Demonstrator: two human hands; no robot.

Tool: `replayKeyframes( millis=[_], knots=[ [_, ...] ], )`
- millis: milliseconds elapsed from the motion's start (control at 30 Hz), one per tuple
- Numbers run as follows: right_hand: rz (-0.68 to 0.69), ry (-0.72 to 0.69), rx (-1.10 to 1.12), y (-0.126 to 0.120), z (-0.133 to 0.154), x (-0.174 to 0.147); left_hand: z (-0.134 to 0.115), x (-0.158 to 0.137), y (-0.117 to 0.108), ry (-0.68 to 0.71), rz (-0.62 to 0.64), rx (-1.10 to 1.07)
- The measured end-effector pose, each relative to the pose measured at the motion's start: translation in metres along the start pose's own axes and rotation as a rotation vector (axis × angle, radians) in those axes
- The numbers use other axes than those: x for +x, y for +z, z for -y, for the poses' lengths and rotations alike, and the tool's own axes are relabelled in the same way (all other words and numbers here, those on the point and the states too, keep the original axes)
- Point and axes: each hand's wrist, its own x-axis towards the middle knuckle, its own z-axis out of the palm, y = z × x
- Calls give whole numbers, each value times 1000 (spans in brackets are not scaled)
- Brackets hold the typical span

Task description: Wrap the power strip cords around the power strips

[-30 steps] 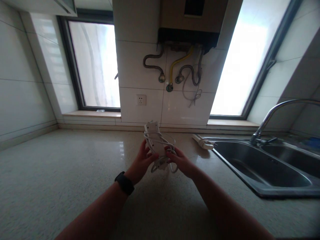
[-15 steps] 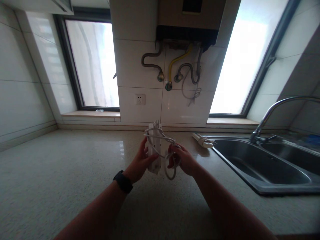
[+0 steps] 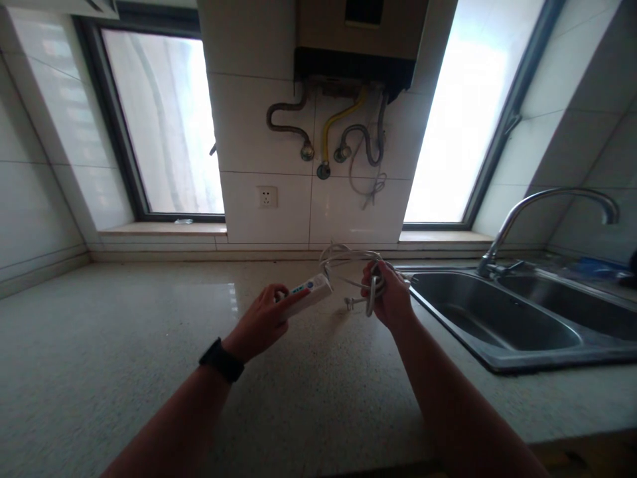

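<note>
My left hand (image 3: 259,318), with a dark watch on its wrist, is closed around a white power strip (image 3: 319,289) held tilted above the counter. The strip's end points up and to the right, and a small coloured label shows on it. Loops of its pale cord (image 3: 348,255) arch over to my right hand (image 3: 394,300), whose fingers are wrapped round the bunched cable. A plug (image 3: 349,304) hangs just left of the right fingers. Behind the right hand, the second white strip-like object beside the sink is mostly hidden.
A double steel sink (image 3: 490,362) with a curved faucet (image 3: 507,229) is set into the speckled counter (image 3: 149,345) at right. On the tiled wall are a socket (image 3: 267,197) and a water heater (image 3: 355,63) with pipes below. Windows flank it.
The power strip has turned from upright to slanting. My right hand has drawn the cord away to the right, widening the gap between my hands. The view has shifted slightly right.
</note>
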Motion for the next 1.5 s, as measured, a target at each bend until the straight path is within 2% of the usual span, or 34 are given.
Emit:
replayKeyframes(
  millis=[167, 300, 500, 667, 833, 1000, 1133, 1300, 1500],
  knots=[
    [-102, -106, 15, -18, 3, 12, 25, -4, -13, -42, -15, 216],
    [-107, -141, -44, -25, -1, 15, 49, -11, -19, -221, 35, 357],
    [-13, -64, -154, -21, -11, 12, 73, -21, -23, -398, -18, 480],
    [84, 123, -291, -17, -20, 6, 83, -27, -28, -535, -66, 538],
    [192, 263, -413, -17, -25, 2, 88, -31, -32, -681, -47, 576],
    [234, 350, -434, -17, -25, -2, 99, -36, -32, -747, -12, 577],
    [353, 434, -496, -18, -23, -4, 105, -39, -33, -816, 23, 583],
    [551, 433, -698, -23, -29, -3, 110, -41, -36, -895, 43, 604],
    [652, 366, -855, -30, -33, -1, 117, -45, -37, -912, 94, 612]
  ],
)
